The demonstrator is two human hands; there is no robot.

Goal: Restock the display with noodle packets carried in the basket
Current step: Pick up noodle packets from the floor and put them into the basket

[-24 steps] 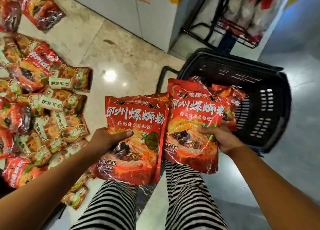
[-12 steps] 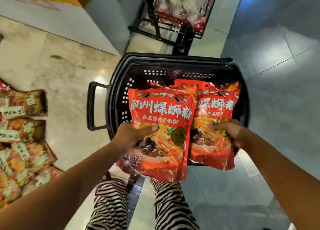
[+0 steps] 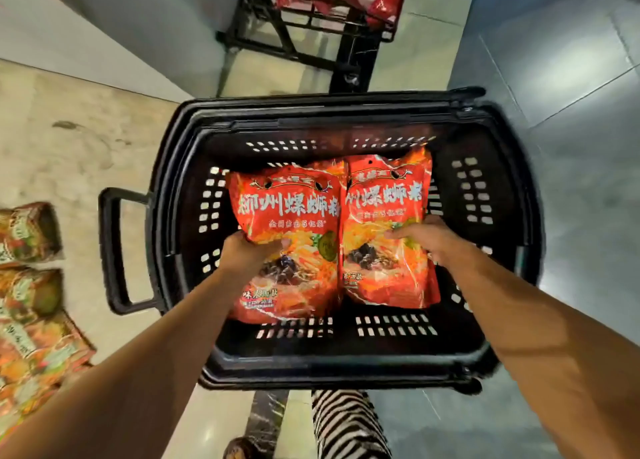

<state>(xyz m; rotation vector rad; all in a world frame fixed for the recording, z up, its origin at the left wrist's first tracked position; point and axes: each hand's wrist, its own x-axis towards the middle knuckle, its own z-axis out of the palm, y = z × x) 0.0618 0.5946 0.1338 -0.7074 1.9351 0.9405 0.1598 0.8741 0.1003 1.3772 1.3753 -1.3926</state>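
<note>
1. the left hand (image 3: 249, 256) grips a glossy red foil noodle packet (image 3: 287, 206) by its left edge, thumb curled over the front and fingers hidden behind.
2. the right hand (image 3: 427, 239) pinches a second red foil packet (image 3: 384, 195) at its right edge, thumb across the front. the two packets lie side by side with their edges touching.
3. both packets sit within the mouth of the black perforated plastic basket (image 3: 346, 112). i cannot tell whether they rest on its floor.
4. the step in hand, as i judge it, is handling packets at the basket ahead of the carry. whether they are going up or down cannot be told.
5. the display of orange and brown noodle packets (image 3: 31, 237) lies on a pale stone surface to the left, well apart from the basket.
6. the next move calls for a firm grip on both packets, a lift clear of the rim, a swing left, and laying them flat beside the others. the slick foil may slip.
</note>
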